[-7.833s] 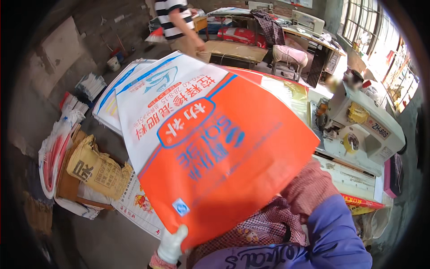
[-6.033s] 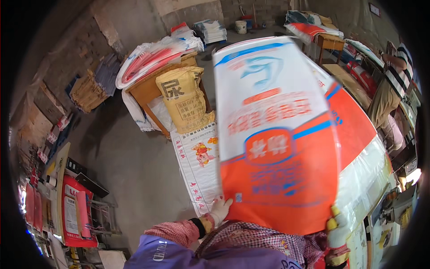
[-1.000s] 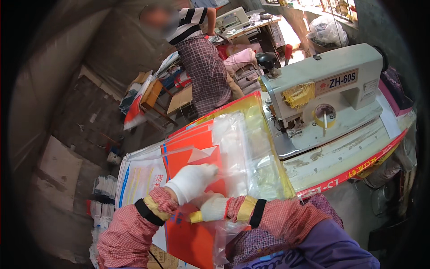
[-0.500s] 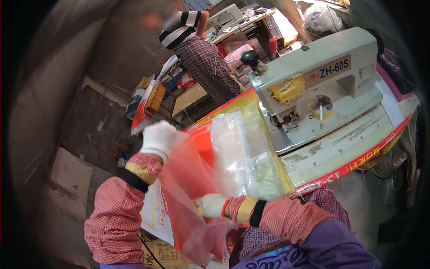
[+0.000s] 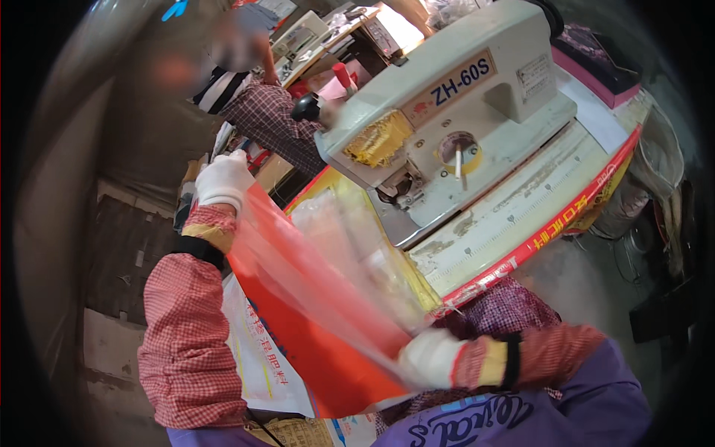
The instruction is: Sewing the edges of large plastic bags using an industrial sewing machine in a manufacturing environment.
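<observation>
A red sack-like plastic sheet [image 5: 328, 365], with a thin see-through film [image 5: 298, 253] over it, stretches slantwise between my hands. At its upper left corner, my white-gloved left hand [image 5: 223, 179] is closed on the edge. My right hand [image 5: 432, 359], gloved too and slightly blurred, grips its lower right end near my lap. Under the red sheet lies a white printed sack [image 5: 257, 350]. A clear plastic bag [image 5: 372, 253], smeared by motion, rests on the yellow-edged table covering beside the sewing machine [image 5: 454, 112].
A red and yellow printed strip [image 5: 551, 238] edges the machine table. Behind, a person [image 5: 275, 127] in checked trousers stands near another sewing machine [image 5: 302, 33]. A pink-sided box [image 5: 596, 74] sits at the right. Brown printed packaging [image 5: 298, 432] lies low near my lap.
My hands have moved apart, the right one down and to the right, the left one up and left. The red sheet is now pulled taut between them. My view has shifted right.
</observation>
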`<move>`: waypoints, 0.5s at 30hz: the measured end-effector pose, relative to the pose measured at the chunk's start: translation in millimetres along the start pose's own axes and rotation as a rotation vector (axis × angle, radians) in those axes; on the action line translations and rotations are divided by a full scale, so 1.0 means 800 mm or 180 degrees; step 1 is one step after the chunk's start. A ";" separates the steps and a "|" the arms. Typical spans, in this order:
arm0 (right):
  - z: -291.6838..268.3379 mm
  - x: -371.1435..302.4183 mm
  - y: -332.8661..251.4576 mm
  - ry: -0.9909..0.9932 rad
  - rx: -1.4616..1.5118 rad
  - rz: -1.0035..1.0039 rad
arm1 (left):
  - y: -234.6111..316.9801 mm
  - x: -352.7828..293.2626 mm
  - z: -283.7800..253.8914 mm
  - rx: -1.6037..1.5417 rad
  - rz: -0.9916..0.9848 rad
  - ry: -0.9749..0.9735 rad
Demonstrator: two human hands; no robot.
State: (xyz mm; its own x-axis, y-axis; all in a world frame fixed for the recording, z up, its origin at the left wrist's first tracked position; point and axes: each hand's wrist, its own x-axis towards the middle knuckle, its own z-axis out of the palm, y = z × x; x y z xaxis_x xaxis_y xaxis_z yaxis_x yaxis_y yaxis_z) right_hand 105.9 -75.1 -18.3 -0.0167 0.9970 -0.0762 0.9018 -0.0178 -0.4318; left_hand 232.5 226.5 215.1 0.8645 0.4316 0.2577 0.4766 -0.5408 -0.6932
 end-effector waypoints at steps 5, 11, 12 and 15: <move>-0.058 -0.054 0.071 -0.0288 0.0907 0.1652 | 0.016 0.007 -0.016 0.0069 0.0195 -0.0119; -0.067 0.007 0.093 0.2352 0.1798 0.1104 | 0.034 0.008 -0.011 0.0062 0.0250 -0.0299; -0.066 0.015 0.093 0.2181 0.2568 0.0838 | 0.034 0.009 -0.011 0.0093 0.0270 -0.0263; -0.061 0.027 0.073 0.1871 0.4440 0.0592 | 0.034 0.007 -0.011 0.0176 0.0384 -0.0188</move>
State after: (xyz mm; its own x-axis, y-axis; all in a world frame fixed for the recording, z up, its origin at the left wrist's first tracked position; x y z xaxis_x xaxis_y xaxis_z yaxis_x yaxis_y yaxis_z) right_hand 179.0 -50.5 -1.7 0.5194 0.8545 -0.0118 -0.2485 0.1378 -0.9588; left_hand 251.9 208.4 203.7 0.9033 0.4085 0.1314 0.3589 -0.5514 -0.7530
